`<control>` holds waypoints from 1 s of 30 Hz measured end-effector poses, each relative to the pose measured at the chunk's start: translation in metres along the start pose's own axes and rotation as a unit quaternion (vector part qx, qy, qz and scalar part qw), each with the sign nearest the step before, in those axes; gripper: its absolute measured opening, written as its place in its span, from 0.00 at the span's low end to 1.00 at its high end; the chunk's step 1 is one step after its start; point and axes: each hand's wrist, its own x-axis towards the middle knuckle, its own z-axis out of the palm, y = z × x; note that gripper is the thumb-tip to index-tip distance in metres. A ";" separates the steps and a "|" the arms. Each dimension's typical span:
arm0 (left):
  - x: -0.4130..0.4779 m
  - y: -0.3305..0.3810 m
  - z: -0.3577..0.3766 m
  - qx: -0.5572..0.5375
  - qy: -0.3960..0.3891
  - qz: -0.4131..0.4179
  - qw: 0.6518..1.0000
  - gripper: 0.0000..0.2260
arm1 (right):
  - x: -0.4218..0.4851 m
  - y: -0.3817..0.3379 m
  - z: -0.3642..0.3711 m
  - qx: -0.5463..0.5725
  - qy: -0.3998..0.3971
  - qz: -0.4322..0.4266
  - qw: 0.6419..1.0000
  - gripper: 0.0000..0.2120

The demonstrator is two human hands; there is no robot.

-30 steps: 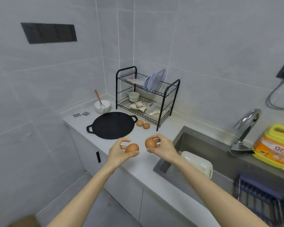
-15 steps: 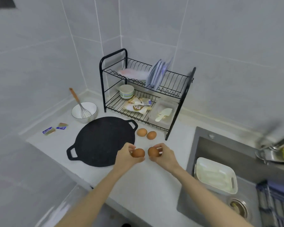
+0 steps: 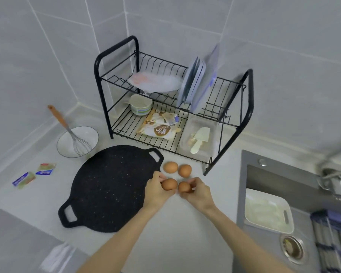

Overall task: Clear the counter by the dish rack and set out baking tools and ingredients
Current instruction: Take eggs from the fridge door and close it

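Just now we have both hands low over the desk (image 3: 175, 233), each clamped on an egg. Our left hand (image 3: 154, 192) pinches the first egg (image 3: 169, 184) between curled fingers and thumb, and our right hand (image 3: 199, 194) pinches the second egg (image 3: 184, 187) the same way. The two held eggs sit side by side, nearly touching; we cannot tell whether either rests on the desk.

Just beyond them the far-left egg (image 3: 170, 167) and the far-right egg (image 3: 184, 170) lie on the desk, close together, between the black pan (image 3: 110, 186) and the front foot of the dish rack (image 3: 248, 107). Our left hand overlaps the pan's right rim.

Left of the rack we see a white bowl (image 3: 67, 142) with a whisk (image 3: 81, 144) leaning in it, its wooden handle pointing towards the wall. Two small packets (image 3: 24, 180) lie well apart from the pan, near the desk's left edge.

On the rack's lower shelf we see a striped cup (image 3: 141, 105), a printed bag (image 3: 159, 127) and a clear box (image 3: 185, 142) holding a pale scraper (image 3: 200, 138). On the upper shelf stand upright plates (image 3: 193, 83) beside a flat pouch (image 3: 154, 82).

To our right is the sink (image 3: 264, 178), with a white tray (image 3: 268, 211) lying in it.
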 end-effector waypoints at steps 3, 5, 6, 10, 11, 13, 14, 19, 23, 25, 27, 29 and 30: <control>0.009 0.000 0.003 0.005 -0.011 0.006 1.000 0.23 | 0.009 0.002 0.004 0.002 0.004 0.015 1.000 0.18; 0.014 0.000 0.005 0.005 -0.013 0.005 1.000 0.23 | 0.014 0.002 0.005 0.005 0.011 0.018 1.000 0.18; 0.016 -0.001 0.006 0.006 -0.012 0.003 1.000 0.24 | 0.017 0.002 0.005 0.006 0.014 0.020 1.000 0.19; 0.023 -0.003 0.009 0.019 -0.009 0.004 1.000 0.24 | 0.023 0.004 0.008 0.010 0.014 0.028 0.999 0.18; 0.023 -0.004 0.009 0.020 -0.008 0.004 1.000 0.24 | 0.023 0.005 0.009 0.011 0.015 0.028 0.999 0.18; 0.025 -0.004 0.010 0.019 -0.005 0.004 1.000 0.24 | 0.024 0.007 0.010 0.012 0.019 0.026 0.999 0.19; 0.025 -0.004 0.011 0.019 -0.005 0.004 1.000 0.24 | 0.025 0.008 0.010 0.013 0.020 0.026 0.999 0.19; 0.023 -0.002 0.009 0.015 -0.003 0.005 1.000 0.23 | 0.025 0.008 0.008 0.021 0.018 0.021 0.999 0.18; 0.018 -0.001 0.006 0.011 -0.006 0.005 1.000 0.22 | 0.026 0.010 0.009 0.028 0.017 0.016 0.999 0.17; 0.016 -0.001 0.004 0.004 -0.004 0.005 1.000 0.21 | 0.025 0.011 0.007 0.021 0.016 0.008 1.000 0.17; 0.013 -0.001 0.002 0.002 -0.002 0.009 1.000 0.21 | 0.024 0.010 0.003 0.016 0.015 0.002 1.000 0.18; 0.008 0.000 -0.001 0.001 0.007 0.015 1.000 0.20 | 0.020 0.009 -0.001 0.014 0.012 -0.002 1.000 0.21; 0.005 0.000 -0.002 -0.001 0.014 0.016 1.000 0.19 | 0.019 0.008 -0.004 0.013 0.009 -0.006 1.000 0.21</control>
